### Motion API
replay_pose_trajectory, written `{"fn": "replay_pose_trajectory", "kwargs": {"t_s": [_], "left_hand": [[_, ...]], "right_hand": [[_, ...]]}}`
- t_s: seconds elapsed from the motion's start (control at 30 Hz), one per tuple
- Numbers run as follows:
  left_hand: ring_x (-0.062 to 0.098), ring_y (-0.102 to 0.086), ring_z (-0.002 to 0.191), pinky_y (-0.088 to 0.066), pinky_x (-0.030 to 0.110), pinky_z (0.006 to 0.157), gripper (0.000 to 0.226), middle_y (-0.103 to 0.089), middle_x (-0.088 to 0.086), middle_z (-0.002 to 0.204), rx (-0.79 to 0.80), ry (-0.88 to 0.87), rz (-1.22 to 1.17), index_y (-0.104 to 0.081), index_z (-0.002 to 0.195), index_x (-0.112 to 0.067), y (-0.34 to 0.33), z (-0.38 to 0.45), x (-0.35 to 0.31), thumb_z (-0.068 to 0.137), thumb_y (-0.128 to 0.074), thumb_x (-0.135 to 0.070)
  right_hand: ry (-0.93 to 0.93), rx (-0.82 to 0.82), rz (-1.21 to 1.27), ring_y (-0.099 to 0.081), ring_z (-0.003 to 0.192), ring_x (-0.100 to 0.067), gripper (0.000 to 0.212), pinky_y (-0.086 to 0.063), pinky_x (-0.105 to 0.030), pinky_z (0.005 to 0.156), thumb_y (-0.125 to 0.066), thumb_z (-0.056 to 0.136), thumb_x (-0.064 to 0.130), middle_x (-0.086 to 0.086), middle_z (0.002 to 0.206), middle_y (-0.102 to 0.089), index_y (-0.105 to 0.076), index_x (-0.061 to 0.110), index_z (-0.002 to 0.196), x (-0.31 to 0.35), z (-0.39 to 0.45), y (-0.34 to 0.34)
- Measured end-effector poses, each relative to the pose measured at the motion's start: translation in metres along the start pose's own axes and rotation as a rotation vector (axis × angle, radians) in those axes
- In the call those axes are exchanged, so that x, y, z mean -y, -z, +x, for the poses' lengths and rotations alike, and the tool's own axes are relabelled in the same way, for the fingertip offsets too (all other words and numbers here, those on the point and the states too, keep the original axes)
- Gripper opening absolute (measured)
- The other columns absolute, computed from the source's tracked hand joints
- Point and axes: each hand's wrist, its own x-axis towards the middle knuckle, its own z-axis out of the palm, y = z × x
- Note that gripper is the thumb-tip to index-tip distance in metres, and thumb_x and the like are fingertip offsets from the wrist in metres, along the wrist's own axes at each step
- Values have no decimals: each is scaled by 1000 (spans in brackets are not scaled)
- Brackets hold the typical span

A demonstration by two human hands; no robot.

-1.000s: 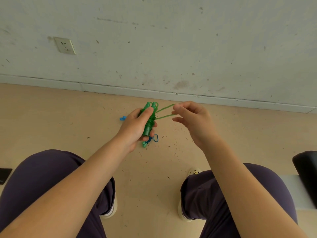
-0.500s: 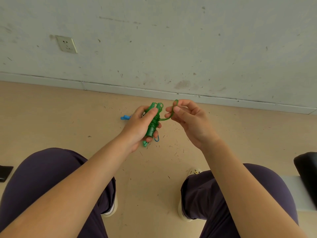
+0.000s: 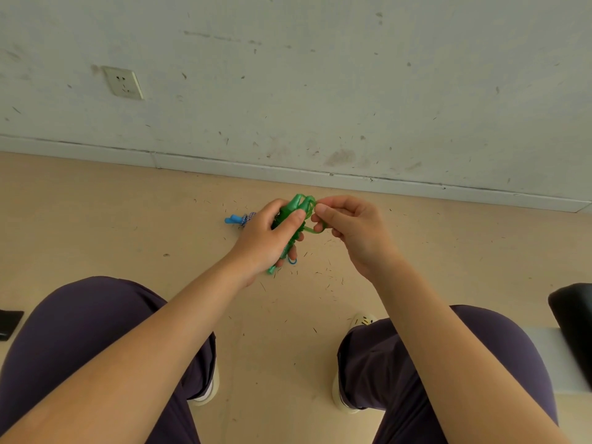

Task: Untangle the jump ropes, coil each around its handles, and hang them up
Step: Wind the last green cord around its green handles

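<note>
My left hand (image 3: 264, 237) grips a green jump rope (image 3: 293, 216), its two handles held together with the cord wound around them. The handle tops stick out above my thumb. My right hand (image 3: 347, 225) pinches the loose green loop of cord (image 3: 312, 230) right beside the handle tops. A blue jump rope (image 3: 238, 218) lies on the floor behind my left hand, mostly hidden; a small blue loop (image 3: 292, 260) of it shows below my fingers.
I sit facing a grey wall with a socket (image 3: 123, 83) at the upper left. The beige floor (image 3: 160, 219) is strewn with small dark bits. My knees fill the foreground. A black object (image 3: 573, 318) sits at the right edge, another (image 3: 9, 323) at the left.
The stretched loop of green cord has shortened: my right hand has moved in toward the handle tops and now pinches a small loop close to them. My left hand keeps its grip.
</note>
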Motion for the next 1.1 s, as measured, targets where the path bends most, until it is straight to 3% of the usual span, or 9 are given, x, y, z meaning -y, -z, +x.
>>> {"fn": "replay_pose_trajectory", "kwargs": {"t_s": [0.27, 0.5, 0.73, 0.97, 1.03, 1.1], "left_hand": [[7, -59, 52, -41, 17, 45, 19, -66, 12, 92, -55, -88, 144, -58, 112, -19, -4, 1, 4, 101, -51, -34], [11, -60, 52, -42, 21, 44, 18, -69, 13, 92, -40, -97, 146, -57, 110, -20, -7, 1, 3, 102, -51, -34], [11, -59, 52, -46, 29, 44, 20, -68, 9, 86, -33, -107, 131, -57, 112, -21, -7, -1, -1, 101, -51, -35], [1, -53, 46, -39, 14, 46, 19, -58, -2, 70, 0, -193, 210, -57, 111, -14, -2, -3, -4, 101, -52, -29], [3, -54, 48, -42, 20, 48, 19, -57, 2, 69, 24, -212, 279, -57, 111, -16, 1, -2, -3, 101, -52, -31], [19, -60, 60, -51, 39, 56, 19, -62, 12, 78, 34, -224, 355, -56, 110, -20, 2, -2, 0, 100, -52, -36]], "right_hand": [[-103, -33, -3, -68, 71, -16, 13, -43, -26, 67, -72, 87, 13, -5, 78, -73, -69, 6, 97, 2, -3, -7], [-28, -180, -120, -67, 60, -10, 8, -44, -17, 51, -71, 81, 8, -9, 71, -72, -65, 7, 86, 6, -7, -11], [-19, -148, -36, -59, 57, -10, 18, -46, -22, 56, -78, 82, 18, -3, 65, -65, -63, 8, 84, 6, -6, -9], [-59, -94, 33, -61, 62, -17, 16, -46, -28, 62, -76, 82, 10, -7, 69, -65, -60, 8, 82, 8, -4, -2], [-73, -69, 71, -63, 65, -21, 17, -47, -26, 61, -77, 81, 8, -11, 71, -67, -60, 8, 80, 9, -4, 2], [-71, -63, 98, -64, 68, -23, 14, -48, -27, 63, -76, 81, 6, -14, 73, -68, -62, 5, 82, 7, -4, 4]]}}
